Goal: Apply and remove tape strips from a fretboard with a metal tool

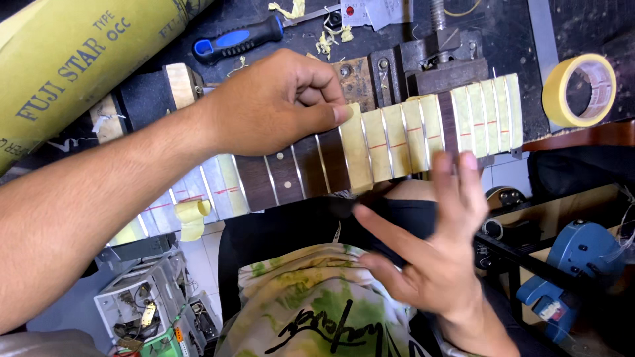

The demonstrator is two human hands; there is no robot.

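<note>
With the left hand (274,106) thumb-pressing a masking tape strip (355,147) onto the guitar fretboard (311,168) (clamped across the bench) and the right hand (433,254) open, empty, the strip could crease.

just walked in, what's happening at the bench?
A person is working on a guitar neck lying across the bench by a vise. Most fret spaces are covered with strips of yellowish masking tape; a few dark ones in the middle are bare. The left hand presses on a strip with its thumb. The right hand hovers open below the neck, holding nothing. A tape roll and a blue-handled tool lie nearby.
</note>
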